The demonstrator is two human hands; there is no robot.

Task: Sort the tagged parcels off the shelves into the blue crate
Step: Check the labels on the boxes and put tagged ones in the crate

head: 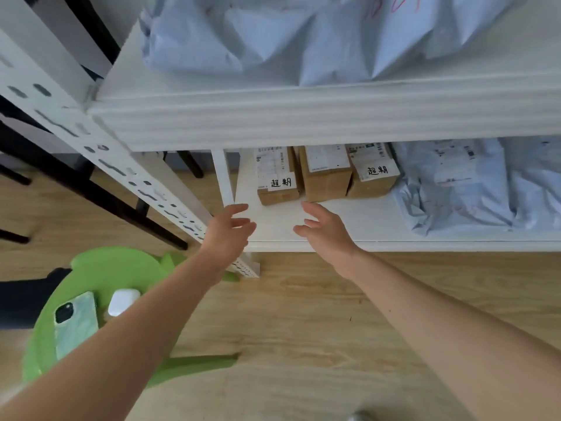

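Three small cardboard boxes stand side by side on the lower white shelf. The left box and the right box each carry a white handwritten tag. The middle box shows a printed label only. My left hand and my right hand reach over the shelf's front, fingers relaxed and empty, a little short of the left box. The blue crate is out of view.
Grey poly mailer bags fill the lower shelf's right side, and more grey bags lie on the upper shelf. A perforated white upright runs diagonally at left. A green stool with a phone and an earbud case stands on the wood floor.
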